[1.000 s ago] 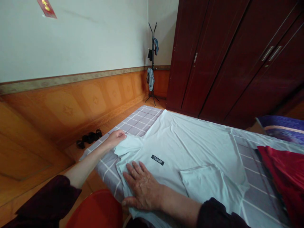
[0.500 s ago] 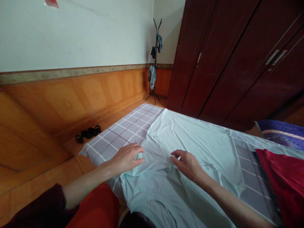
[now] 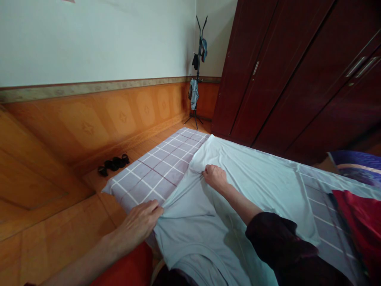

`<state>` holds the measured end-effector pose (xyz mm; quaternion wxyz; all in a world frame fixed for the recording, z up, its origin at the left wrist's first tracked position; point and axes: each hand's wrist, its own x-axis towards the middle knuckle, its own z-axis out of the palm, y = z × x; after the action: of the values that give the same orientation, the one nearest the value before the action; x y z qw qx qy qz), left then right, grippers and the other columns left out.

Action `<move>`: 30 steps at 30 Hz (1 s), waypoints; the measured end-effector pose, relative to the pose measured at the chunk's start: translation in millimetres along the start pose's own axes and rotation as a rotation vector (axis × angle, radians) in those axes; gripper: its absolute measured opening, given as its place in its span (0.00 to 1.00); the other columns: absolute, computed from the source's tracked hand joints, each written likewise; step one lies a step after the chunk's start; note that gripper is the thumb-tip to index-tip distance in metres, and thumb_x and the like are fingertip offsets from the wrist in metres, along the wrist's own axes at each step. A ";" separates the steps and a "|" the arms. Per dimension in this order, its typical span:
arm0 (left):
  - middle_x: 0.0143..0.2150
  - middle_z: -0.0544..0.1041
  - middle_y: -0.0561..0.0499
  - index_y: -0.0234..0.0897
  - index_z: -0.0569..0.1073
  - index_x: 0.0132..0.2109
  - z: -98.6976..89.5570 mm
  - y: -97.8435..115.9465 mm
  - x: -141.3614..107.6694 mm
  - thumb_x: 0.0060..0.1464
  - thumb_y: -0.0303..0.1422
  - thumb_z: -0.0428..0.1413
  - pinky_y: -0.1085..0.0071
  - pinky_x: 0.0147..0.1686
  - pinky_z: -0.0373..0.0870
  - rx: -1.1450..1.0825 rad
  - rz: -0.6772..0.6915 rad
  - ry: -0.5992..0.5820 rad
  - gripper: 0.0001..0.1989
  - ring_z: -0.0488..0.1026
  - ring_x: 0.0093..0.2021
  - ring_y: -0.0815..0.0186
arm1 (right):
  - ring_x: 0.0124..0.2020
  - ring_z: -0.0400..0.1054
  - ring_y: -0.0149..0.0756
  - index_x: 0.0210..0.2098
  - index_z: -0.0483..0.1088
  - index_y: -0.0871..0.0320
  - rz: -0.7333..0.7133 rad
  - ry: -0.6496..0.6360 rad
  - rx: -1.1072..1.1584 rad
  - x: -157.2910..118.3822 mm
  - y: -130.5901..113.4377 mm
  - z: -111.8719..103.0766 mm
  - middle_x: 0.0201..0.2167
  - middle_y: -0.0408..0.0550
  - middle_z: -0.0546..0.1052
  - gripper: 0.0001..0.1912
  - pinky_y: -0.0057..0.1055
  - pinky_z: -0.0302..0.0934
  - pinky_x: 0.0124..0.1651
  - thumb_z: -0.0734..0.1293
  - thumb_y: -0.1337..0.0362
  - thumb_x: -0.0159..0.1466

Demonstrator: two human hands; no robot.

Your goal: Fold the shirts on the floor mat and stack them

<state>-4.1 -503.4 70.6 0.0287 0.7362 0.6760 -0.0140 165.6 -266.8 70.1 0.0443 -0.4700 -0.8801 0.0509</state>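
A pale mint-green T-shirt [image 3: 256,174] lies spread across a bed [image 3: 154,163] with a grey checked sheet, its neckline toward me at the bottom. Near the sheet's left side, my left hand [image 3: 145,216] is closed on the shirt's edge by the sleeve. Further up, my right hand [image 3: 216,176] is closed in a fist on the shirt's fabric, close to its left edge. Between the two hands the cloth is drawn into creases. My right forearm passes over the shirt.
Red folded cloth [image 3: 360,214] rests on the bed at right, with a purple patterned item [image 3: 357,165] behind it. A dark red wardrobe [image 3: 274,79] stands beyond the bed. A coat rack [image 3: 199,71] is in the corner; black sandals [image 3: 113,163] are on the floor at left.
Both hands were open above the shirt and now grip it. My right hand moved up and away from me; my left went down and left. The fabric between them has tightened.
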 end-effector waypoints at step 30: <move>0.68 0.54 0.43 0.34 0.53 0.66 26.7 3.3 199.1 0.64 0.44 0.41 0.54 0.63 0.46 -0.046 0.253 0.107 0.28 0.48 0.68 0.56 | 0.68 0.33 0.51 0.65 0.50 0.68 -0.703 -0.283 0.448 -126.2 -43.9 6.1 0.67 0.65 0.45 0.40 0.49 0.29 0.67 0.54 0.43 0.65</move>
<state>16.7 -307.3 32.2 0.0111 0.8144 0.5785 0.0443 198.6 -396.4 66.1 0.0386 -0.1090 -0.9512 0.2863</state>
